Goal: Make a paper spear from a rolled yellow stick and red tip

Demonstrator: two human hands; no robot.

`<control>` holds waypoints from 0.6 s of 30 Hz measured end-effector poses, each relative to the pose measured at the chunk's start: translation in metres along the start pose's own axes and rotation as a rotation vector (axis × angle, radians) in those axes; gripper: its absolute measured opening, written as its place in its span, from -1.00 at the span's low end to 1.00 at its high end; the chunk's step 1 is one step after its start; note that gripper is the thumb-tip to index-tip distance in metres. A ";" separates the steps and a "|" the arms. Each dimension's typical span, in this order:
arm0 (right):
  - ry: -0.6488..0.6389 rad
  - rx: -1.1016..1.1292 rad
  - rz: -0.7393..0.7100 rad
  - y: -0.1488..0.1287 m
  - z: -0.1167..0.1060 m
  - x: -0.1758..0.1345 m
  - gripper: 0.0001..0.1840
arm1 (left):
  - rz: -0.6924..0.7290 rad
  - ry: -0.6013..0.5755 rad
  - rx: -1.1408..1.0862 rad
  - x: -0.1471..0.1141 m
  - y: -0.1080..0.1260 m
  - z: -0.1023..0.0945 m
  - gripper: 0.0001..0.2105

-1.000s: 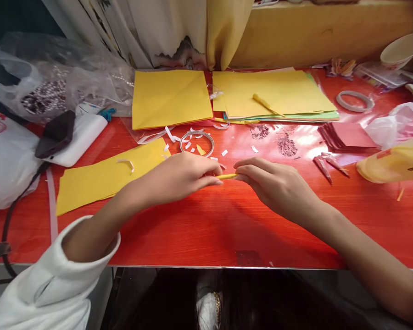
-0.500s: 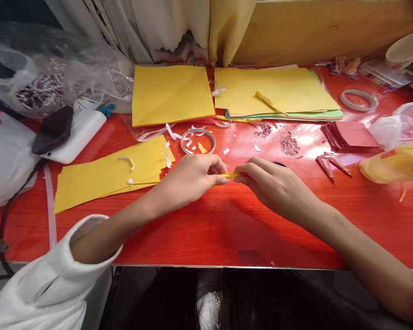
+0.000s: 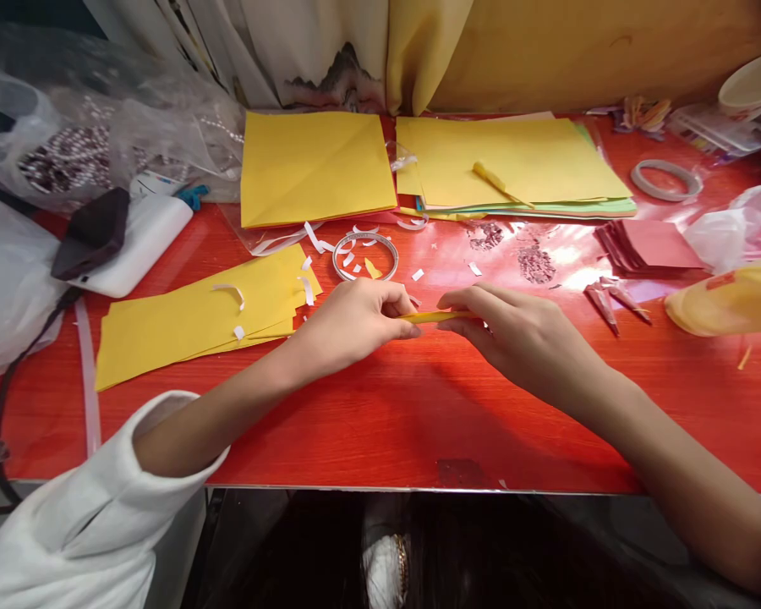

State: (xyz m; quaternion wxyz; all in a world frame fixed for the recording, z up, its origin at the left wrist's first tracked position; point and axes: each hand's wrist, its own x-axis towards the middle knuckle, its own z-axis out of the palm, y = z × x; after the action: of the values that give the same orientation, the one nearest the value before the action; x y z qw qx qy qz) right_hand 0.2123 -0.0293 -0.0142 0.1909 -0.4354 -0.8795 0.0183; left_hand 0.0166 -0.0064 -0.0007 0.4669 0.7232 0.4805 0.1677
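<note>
Near the centre of the frame, the left hand (image 3: 358, 326) pinches the left end of a slim yellow piece (image 3: 432, 317) between thumb and curled fingers. The right hand (image 3: 529, 338), right of centre, has thumb and fingers slightly parted around its other end; whether they press it, I cannot tell. The piece lies level above the red table (image 3: 380, 431).

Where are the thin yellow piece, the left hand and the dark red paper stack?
Thin yellow piece (image 3: 430, 318): head view, on its middle stretch.
Left hand (image 3: 363, 315): head view, on its back.
Dark red paper stack (image 3: 663, 244): head view, on its top sheet.
</note>
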 end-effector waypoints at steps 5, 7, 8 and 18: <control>0.009 -0.015 -0.017 0.002 0.001 0.000 -0.86 | 0.003 -0.012 -0.044 0.001 -0.001 -0.001 -0.82; 0.015 -0.030 -0.034 0.002 0.002 0.000 -0.85 | 0.000 0.011 -0.064 0.002 -0.002 0.000 -0.80; 0.017 -0.034 -0.035 0.001 0.002 0.000 -0.84 | -0.001 0.021 -0.073 0.003 -0.002 0.001 -0.80; -0.194 0.024 0.204 0.000 -0.005 0.002 -0.73 | 0.027 0.069 -0.075 0.005 -0.010 0.008 -0.81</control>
State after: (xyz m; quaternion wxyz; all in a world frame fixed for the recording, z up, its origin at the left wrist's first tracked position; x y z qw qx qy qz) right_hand 0.2130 -0.0282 -0.0086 0.1071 -0.5166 -0.8447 0.0901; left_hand 0.0189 -0.0047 -0.0145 0.4746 0.7052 0.4800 0.2169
